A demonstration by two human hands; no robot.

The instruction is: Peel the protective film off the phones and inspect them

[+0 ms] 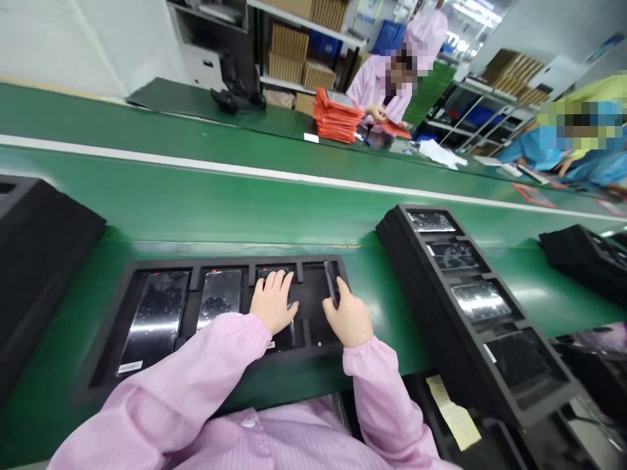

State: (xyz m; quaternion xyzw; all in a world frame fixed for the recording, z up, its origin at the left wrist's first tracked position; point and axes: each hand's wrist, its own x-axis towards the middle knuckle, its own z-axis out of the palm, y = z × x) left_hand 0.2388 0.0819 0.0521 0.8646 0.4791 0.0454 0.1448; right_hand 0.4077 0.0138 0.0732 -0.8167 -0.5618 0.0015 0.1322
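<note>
A black foam tray (306,312) lies on the green bench before me, its compartments side by side. Glossy dark phone screens (159,307) fill the left and second slots. My left hand (273,303) rests flat with fingers spread over the third screen (283,338), hiding much of it. Above the right-hand compartment, my right hand (347,316) grips a thin dark panel (331,282), tilted up and seen nearly edge-on. Its face is not visible, so I cannot tell its exact kind.
A tall stack of foam trays (416,287) with screens on top stands to the right; another black stack (44,261) is at left. Yellow paper (455,414) lies low right. Across the bench, a person in pink (379,85) works beside stacked orange-red items (337,116).
</note>
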